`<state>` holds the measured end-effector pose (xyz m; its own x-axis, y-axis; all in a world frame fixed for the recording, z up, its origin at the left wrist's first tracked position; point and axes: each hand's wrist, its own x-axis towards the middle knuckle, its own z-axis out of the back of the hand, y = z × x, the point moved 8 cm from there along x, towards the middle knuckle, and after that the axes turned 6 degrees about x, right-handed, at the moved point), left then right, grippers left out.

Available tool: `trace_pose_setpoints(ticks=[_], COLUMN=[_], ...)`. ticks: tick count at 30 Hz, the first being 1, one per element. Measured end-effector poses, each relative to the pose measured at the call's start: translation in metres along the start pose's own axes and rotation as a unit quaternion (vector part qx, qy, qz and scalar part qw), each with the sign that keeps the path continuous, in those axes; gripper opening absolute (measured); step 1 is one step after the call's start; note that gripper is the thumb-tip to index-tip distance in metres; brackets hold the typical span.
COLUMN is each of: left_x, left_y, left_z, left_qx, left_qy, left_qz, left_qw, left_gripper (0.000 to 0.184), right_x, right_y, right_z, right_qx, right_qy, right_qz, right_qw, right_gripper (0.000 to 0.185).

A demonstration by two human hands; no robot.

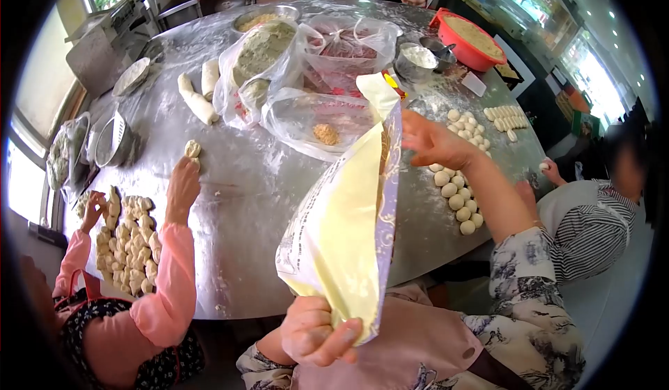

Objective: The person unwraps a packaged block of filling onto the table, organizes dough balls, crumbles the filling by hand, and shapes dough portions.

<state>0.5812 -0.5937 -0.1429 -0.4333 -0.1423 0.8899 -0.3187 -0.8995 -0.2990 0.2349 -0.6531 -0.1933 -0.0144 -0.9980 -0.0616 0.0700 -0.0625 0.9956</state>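
A large pale yellow paper bag (341, 230) with a lilac edge stands tilted in front of me, its upper end folded open. My left hand (317, 331) is closed on its bottom corner, thumb pressed against the paper. At the bag's upper right edge is my right hand (439, 141); its fingertips are blurred and partly hidden, so their grip is unclear. Behind the bag, a clear plastic bag (282, 118) holds some orange-brown crumbs (325, 134). Round dough balls (456, 198) lie in rows below my right hand.
A co-worker in pink sleeves (171, 278) handles dough beside shaped pieces (129, 251) at left. Another person in a striped cap (592, 240) works at right. On the metal table (233, 237) are dough rolls (196, 101), filling bags (352, 49), a flour bowl (417, 59) and a red basin (474, 42).
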Motion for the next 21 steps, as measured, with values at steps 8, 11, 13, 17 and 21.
trace_pose_setpoints(ticks=[8,11,13,17,21], left_x=[0.000,-0.003,-0.008,-0.017,-0.013], left_y=[-0.003,0.005,0.009,0.025,0.055], left_z=[-0.007,-0.005,-0.006,-0.023,-0.036], left_qx=[-0.053,-0.010,0.011,0.049,0.089], left_qy=[-0.086,-0.077,-0.099,-0.092,-0.081], left_qz=[-0.065,-0.023,-0.018,-0.024,-0.028], left_qw=[0.993,0.997,0.995,0.994,0.992], left_gripper=[0.032,0.032,0.034,0.036,0.035], right_x=[0.038,0.025,0.011,-0.022,-0.035], right_y=[0.004,0.002,-0.014,-0.048,-0.033], right_z=[-0.065,-0.062,-0.056,-0.037,-0.026], right_qx=[0.141,-0.089,-0.044,0.379,0.396], right_qy=[0.097,0.025,-0.030,-0.226,-0.310], right_qz=[0.090,0.140,0.120,0.114,0.213], right_qw=[0.981,0.986,0.991,0.890,0.838], right_gripper=[0.036,0.031,0.027,0.016,0.017])
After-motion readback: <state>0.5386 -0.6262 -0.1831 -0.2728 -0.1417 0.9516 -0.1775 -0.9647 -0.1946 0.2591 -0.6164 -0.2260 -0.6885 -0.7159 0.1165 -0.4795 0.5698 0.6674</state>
